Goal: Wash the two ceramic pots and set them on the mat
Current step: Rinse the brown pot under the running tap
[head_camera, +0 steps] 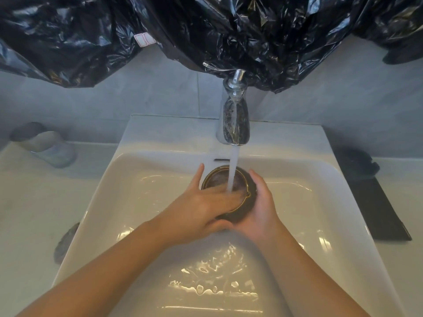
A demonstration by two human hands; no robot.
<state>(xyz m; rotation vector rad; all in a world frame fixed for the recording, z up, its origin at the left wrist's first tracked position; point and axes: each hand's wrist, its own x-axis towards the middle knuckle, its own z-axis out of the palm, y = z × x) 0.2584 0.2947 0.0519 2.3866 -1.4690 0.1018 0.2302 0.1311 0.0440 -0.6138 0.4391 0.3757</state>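
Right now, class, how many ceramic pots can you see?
1 for sure: the pot under the tap stream, right hand gripping it, left hand reaching inside. A blurred dark shape at the far end of the mat may be another.

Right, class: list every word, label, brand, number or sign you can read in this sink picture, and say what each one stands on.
No text here can be read.
White sticker with red edging on the black plastic sheet: too small and blurred to read.
Tap, pot, sink: no brand or mark visible.
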